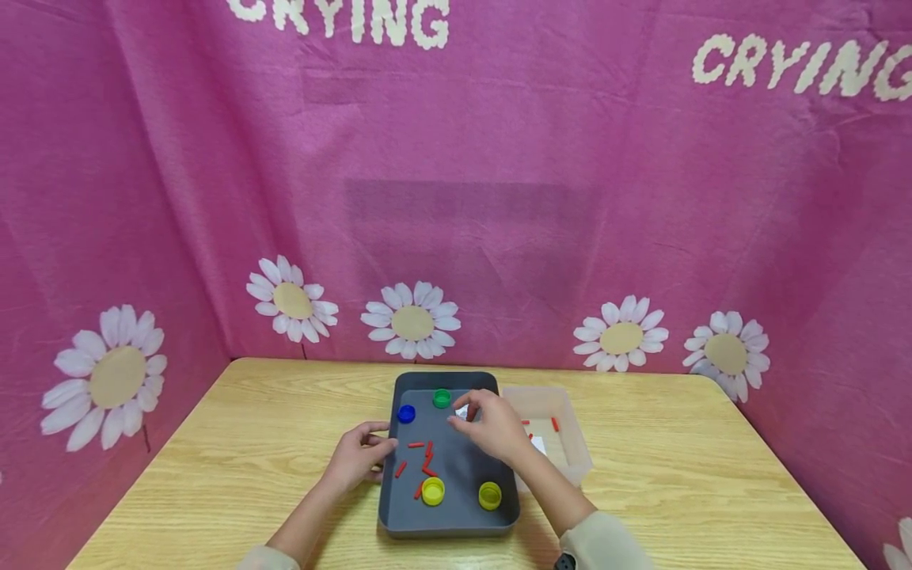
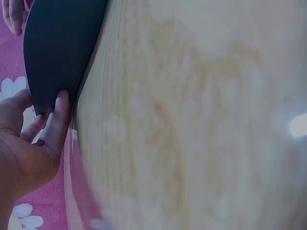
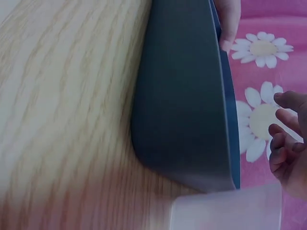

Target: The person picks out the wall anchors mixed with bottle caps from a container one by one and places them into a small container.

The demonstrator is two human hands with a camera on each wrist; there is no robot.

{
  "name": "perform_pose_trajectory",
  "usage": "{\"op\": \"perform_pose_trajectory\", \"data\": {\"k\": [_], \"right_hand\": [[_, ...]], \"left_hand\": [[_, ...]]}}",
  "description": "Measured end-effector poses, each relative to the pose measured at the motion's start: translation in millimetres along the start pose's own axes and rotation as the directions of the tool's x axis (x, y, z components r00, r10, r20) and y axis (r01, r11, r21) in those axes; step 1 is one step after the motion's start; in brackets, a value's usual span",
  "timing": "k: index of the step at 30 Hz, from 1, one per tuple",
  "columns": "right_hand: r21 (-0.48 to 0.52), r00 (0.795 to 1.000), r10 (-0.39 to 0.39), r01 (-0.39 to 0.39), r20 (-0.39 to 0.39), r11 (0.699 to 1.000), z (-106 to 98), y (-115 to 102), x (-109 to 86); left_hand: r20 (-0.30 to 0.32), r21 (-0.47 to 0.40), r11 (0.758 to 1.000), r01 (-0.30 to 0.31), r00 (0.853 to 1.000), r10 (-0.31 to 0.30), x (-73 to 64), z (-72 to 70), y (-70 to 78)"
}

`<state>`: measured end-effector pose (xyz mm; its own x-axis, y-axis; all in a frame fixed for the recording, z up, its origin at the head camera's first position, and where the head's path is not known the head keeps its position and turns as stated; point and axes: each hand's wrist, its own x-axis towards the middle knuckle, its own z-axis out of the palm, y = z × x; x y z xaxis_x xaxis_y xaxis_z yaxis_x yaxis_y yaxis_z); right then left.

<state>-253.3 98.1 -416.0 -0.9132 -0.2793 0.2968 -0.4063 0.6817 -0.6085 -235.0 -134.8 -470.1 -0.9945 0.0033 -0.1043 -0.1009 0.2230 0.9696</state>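
Observation:
A dark grey tray (image 1: 463,518) lies on the wooden table. My left hand (image 1: 359,457) grips its left side, thumb at the rim and fingers against the outer wall; the left wrist view shows the fingertips (image 2: 62,98) on that wall. Over the tray's far right part hovers my right hand (image 1: 492,427), thumb and forefinger apart, nothing between them in the right wrist view. A small white patterned piece (image 1: 462,412) shows behind its fingers. Inside the tray are a blue cap (image 1: 406,414), a green cap (image 1: 442,398), two yellow caps (image 1: 432,492) and several short red sticks (image 1: 416,445).
Right beside the tray stands a translucent plastic box (image 1: 580,447), partly hidden by my right forearm. It holds a few red sticks (image 1: 555,424) and a white piece of paper (image 1: 538,445). A pink curtain (image 1: 470,237) with daisies hangs behind the table (image 1: 677,475).

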Motion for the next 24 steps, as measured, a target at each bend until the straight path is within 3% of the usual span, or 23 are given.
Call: {"op": "perform_pose_trajectory", "data": {"k": [15,24], "right_hand": [[-0.092,0.984,0.008,0.008,0.179,0.996,36,-5,6.6],[-0.095,0.974,0.034,-0.013,0.226,0.995,54,-6,9.4]], "left_hand": [[-0.016,0.001,1.000,0.003,1.000,-0.003,4.6,0.4,-5.3],[-0.008,0.001,1.000,0.002,1.000,-0.002,4.9,0.5,-5.1]]}}
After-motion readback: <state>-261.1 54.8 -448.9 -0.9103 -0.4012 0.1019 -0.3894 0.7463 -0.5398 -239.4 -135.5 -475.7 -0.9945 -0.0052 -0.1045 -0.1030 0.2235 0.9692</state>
